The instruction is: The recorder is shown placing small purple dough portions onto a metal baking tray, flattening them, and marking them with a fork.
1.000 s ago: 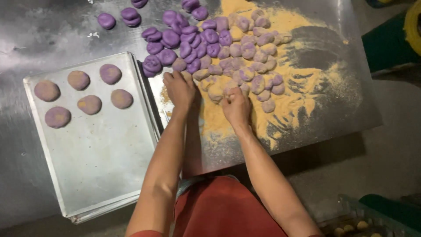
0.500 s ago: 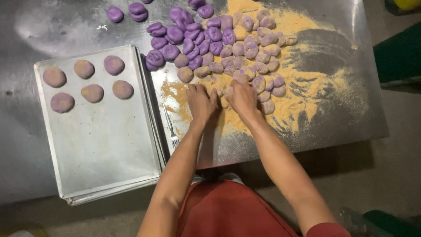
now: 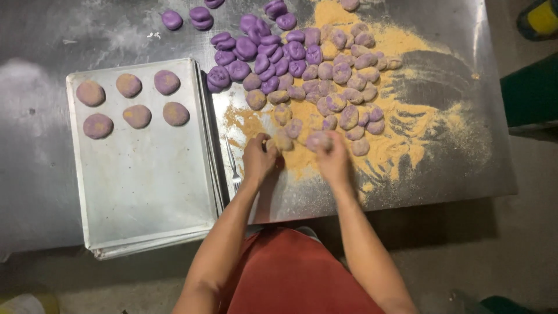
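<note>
Left hand (image 3: 258,158) curled on crumbed dough piece (image 3: 280,141), rt hand (image 3: 334,158) gripping purple dough ball (image 3: 318,139)

Both hands (image 3: 296,158) seemingly curled, fingers down

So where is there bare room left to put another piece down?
Most of the metal tray is bare, below its six coated pieces. The steel table right of the yellow powder is bare too. It is crowded around the purple dough pile, above both hands.
</note>
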